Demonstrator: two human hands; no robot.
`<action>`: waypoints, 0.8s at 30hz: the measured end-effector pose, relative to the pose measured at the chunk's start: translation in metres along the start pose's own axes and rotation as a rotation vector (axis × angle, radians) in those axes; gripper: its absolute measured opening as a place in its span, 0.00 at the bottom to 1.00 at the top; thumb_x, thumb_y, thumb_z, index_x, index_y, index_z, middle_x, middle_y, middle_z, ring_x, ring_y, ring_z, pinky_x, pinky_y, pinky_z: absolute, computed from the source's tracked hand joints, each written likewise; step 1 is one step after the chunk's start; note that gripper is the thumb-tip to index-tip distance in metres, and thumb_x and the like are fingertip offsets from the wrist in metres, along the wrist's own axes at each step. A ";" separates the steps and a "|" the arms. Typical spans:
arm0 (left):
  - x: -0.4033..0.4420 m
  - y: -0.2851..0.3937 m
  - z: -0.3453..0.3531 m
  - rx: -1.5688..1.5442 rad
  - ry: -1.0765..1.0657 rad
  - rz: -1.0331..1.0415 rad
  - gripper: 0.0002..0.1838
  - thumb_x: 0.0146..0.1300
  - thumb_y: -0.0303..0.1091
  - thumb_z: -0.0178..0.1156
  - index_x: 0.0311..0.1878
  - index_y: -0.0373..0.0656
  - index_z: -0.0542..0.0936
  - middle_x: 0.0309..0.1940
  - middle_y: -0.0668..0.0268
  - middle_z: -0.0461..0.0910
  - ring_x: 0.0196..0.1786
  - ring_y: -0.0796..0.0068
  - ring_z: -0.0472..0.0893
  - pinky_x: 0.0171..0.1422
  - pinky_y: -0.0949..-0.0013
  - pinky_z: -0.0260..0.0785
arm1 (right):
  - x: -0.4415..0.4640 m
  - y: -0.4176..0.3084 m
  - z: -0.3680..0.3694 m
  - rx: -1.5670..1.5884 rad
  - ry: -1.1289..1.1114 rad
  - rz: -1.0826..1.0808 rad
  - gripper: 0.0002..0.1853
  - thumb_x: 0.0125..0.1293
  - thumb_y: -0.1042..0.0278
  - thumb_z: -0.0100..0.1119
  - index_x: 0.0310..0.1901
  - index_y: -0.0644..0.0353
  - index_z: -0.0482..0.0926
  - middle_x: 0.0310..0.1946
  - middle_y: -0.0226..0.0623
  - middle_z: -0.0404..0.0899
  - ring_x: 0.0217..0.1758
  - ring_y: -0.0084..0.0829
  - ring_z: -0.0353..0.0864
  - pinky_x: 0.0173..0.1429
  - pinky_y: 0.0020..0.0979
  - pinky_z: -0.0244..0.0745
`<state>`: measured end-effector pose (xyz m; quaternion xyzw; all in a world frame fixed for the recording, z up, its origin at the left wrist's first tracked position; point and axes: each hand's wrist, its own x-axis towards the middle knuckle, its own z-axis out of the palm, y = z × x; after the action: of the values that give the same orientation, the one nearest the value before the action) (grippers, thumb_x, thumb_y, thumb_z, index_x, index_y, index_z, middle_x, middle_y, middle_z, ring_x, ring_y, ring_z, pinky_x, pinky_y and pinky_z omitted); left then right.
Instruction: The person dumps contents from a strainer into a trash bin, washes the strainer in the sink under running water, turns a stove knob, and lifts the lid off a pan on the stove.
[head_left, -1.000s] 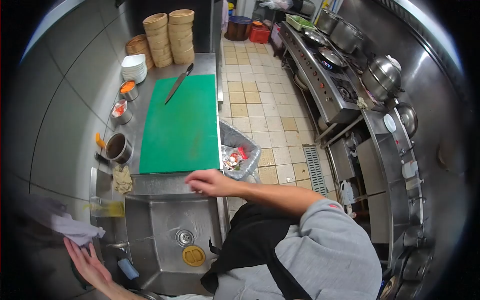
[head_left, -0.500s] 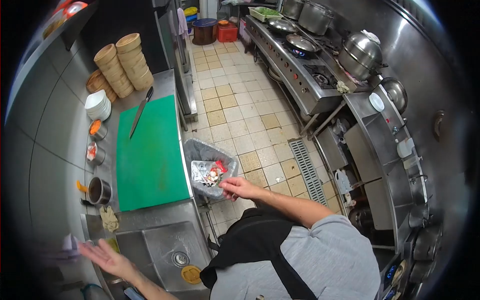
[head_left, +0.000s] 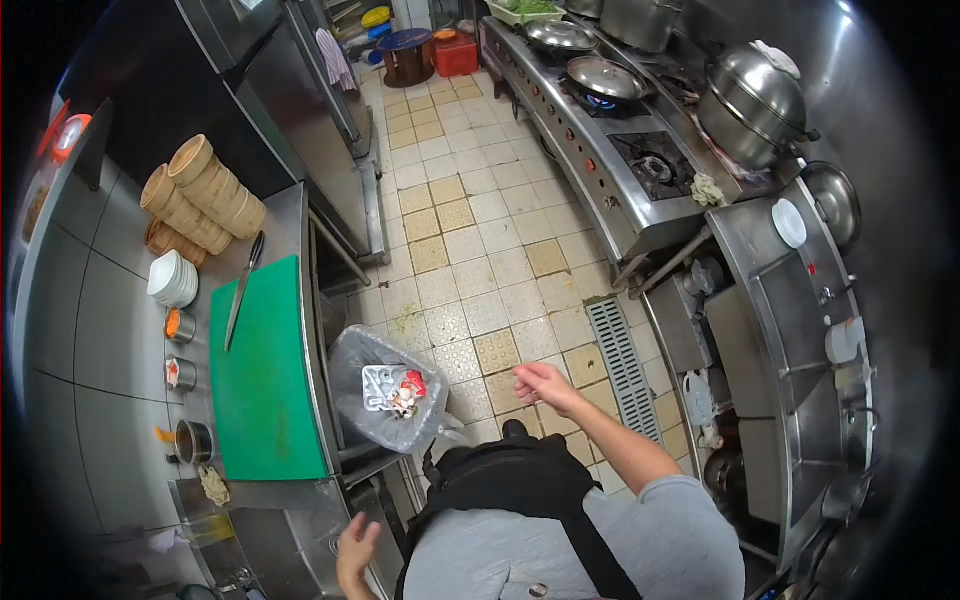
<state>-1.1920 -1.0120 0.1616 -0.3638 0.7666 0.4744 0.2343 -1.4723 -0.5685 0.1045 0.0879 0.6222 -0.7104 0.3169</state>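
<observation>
My left hand (head_left: 358,546) is over the right side of the sink (head_left: 285,545), fingers apart, holding nothing. My right hand (head_left: 543,385) hangs over the tiled floor in front of my body; its fingers are curled together, and whatever they may hold is hidden. Between my hands and the counter stands a lined bin (head_left: 350,375) with a white tray and red and white scraps in it. On the counter to the left lies a green cutting board (head_left: 262,390), with a knife (head_left: 240,300) across its far left part.
Bamboo steamers (head_left: 215,190), white bowls (head_left: 173,280) and small metal containers (head_left: 180,373) line the wall side of the counter. At the right are a stove (head_left: 590,170) with a lit burner and lidded pans, a large steamer pot (head_left: 755,105), a floor grate (head_left: 625,370) and sinks (head_left: 790,300).
The view has swung right, away from the sink. My left hand has come away from the cloth by the wall, toward my body. My right hand has moved from the sink edge past the bin.
</observation>
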 end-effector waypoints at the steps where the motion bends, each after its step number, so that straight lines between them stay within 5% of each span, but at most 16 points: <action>1: -0.006 0.008 0.016 0.027 -0.036 -0.030 0.37 0.63 0.43 0.66 0.69 0.30 0.66 0.66 0.49 0.71 0.66 0.62 0.73 0.69 0.64 0.65 | 0.002 0.001 -0.018 0.029 0.082 0.033 0.16 0.74 0.55 0.54 0.50 0.60 0.78 0.34 0.30 0.78 0.34 0.21 0.78 0.37 0.24 0.77; 7: 0.020 0.068 0.054 0.017 -0.126 -0.098 0.38 0.63 0.43 0.66 0.70 0.32 0.66 0.64 0.48 0.73 0.61 0.64 0.78 0.64 0.65 0.69 | 0.031 0.003 -0.051 0.131 0.203 0.136 0.14 0.74 0.57 0.55 0.50 0.58 0.78 0.33 0.28 0.78 0.33 0.20 0.78 0.37 0.23 0.76; 12: 0.140 0.107 0.045 0.057 -0.112 0.133 0.36 0.62 0.42 0.66 0.68 0.31 0.68 0.58 0.48 0.79 0.55 0.63 0.81 0.59 0.65 0.71 | 0.071 -0.037 -0.050 0.016 0.097 0.171 0.16 0.74 0.58 0.55 0.54 0.61 0.77 0.36 0.30 0.80 0.36 0.21 0.80 0.41 0.24 0.78; 15: 0.159 0.241 0.030 0.276 -0.047 0.125 0.32 0.61 0.40 0.67 0.65 0.33 0.72 0.54 0.46 0.80 0.54 0.64 0.81 0.58 0.65 0.72 | 0.091 -0.076 -0.073 -0.062 0.165 0.109 0.16 0.75 0.60 0.53 0.55 0.64 0.76 0.37 0.32 0.80 0.36 0.22 0.80 0.41 0.25 0.78; 19: 0.258 0.303 0.023 0.234 0.008 0.503 0.30 0.57 0.38 0.69 0.61 0.33 0.75 0.53 0.45 0.81 0.55 0.55 0.82 0.60 0.62 0.72 | 0.107 -0.131 -0.116 -0.182 0.305 -0.075 0.15 0.75 0.63 0.53 0.54 0.64 0.76 0.34 0.31 0.80 0.35 0.21 0.79 0.39 0.24 0.77; 24: 0.333 0.450 0.048 0.320 -0.011 0.754 0.28 0.56 0.32 0.68 0.60 0.32 0.76 0.53 0.46 0.81 0.56 0.56 0.82 0.60 0.62 0.73 | 0.106 -0.147 -0.147 0.113 0.733 -0.231 0.13 0.75 0.64 0.52 0.53 0.63 0.77 0.31 0.31 0.79 0.31 0.21 0.78 0.37 0.24 0.76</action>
<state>-1.7504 -0.9524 0.1567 -0.0139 0.9091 0.4038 0.1018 -1.6772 -0.4626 0.1408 0.2827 0.6599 -0.6960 -0.0140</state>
